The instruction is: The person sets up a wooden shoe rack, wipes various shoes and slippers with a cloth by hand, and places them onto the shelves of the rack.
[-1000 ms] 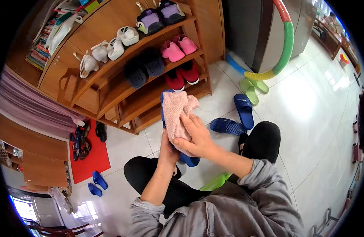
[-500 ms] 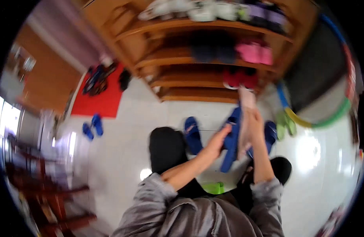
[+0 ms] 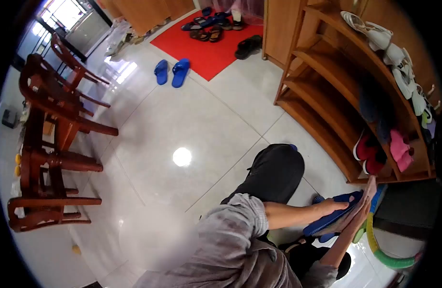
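At the lower right, my left hand [image 3: 332, 206] grips a blue slipper [image 3: 321, 223] by its strap side, thumb on top. My right hand [image 3: 356, 222] presses a pink cloth [image 3: 369, 192] flat against the slipper's other face. The slipper is held on edge, tilted, between the two hands. Part of the cloth sticks up beyond my right fingers, near the bottom of the wooden shoe rack [image 3: 321, 129]. Other blue footwear shows partly behind and below the held slipper.
Red sneakers [image 3: 369, 153] and pink shoes [image 3: 400, 149] stand on the rack. A pair of blue slippers [image 3: 181, 73] lies near a red mat [image 3: 201, 53] with more footwear. Wooden chairs [image 3: 62, 115] are at the left; a coloured hoop [image 3: 393, 261] is at the lower right.
The view has swung left, so the rack and hands now appear at the right and the chairs show fully. Both hands still hold the slipper and cloth, which have turned from cloth-up to on edge.
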Action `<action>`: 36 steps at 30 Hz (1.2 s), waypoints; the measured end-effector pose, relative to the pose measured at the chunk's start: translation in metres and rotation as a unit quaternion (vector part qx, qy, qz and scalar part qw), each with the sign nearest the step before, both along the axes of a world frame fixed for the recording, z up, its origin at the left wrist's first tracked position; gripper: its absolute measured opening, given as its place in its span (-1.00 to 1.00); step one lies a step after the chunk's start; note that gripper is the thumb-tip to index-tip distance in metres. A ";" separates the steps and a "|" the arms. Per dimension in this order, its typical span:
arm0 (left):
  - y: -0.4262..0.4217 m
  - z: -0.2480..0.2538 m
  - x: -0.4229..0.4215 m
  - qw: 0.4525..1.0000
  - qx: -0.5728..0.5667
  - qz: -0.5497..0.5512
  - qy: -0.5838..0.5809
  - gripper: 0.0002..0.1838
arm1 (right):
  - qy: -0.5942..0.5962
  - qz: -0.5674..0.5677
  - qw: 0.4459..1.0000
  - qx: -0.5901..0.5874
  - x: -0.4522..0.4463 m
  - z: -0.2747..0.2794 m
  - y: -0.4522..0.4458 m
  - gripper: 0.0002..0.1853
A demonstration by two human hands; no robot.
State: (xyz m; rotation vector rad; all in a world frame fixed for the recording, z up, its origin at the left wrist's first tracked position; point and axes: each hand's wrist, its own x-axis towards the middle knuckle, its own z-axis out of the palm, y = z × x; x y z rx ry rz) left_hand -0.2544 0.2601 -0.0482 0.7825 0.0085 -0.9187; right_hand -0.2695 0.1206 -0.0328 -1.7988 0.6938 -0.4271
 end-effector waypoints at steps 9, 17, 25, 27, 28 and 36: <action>0.022 -0.057 0.032 0.987 -0.082 0.056 0.127 -0.57 | -0.045 0.107 0.987 -0.110 -0.012 -0.044 0.071 -0.48; 0.038 -0.008 0.031 0.986 -0.026 0.001 0.165 -0.52 | -0.001 0.097 0.989 -0.108 -0.028 -0.058 0.080 -0.43; 0.025 -0.010 0.007 0.980 0.086 -0.079 0.164 -0.46 | -0.059 -0.006 0.984 0.171 0.006 -0.057 0.015 -0.43; 0.027 -0.004 0.005 0.976 0.090 -0.056 0.188 -0.45 | 0.007 -0.057 0.998 0.004 -0.004 -0.090 0.020 -0.45; 0.027 -0.005 0.009 0.978 0.065 -0.036 0.193 -0.45 | 0.099 -0.016 0.993 0.055 -0.014 -0.057 0.043 -0.43; 0.025 -0.105 0.028 0.924 0.360 0.129 -0.005 -0.46 | 0.018 0.093 0.993 0.069 -0.062 -0.137 0.086 -0.75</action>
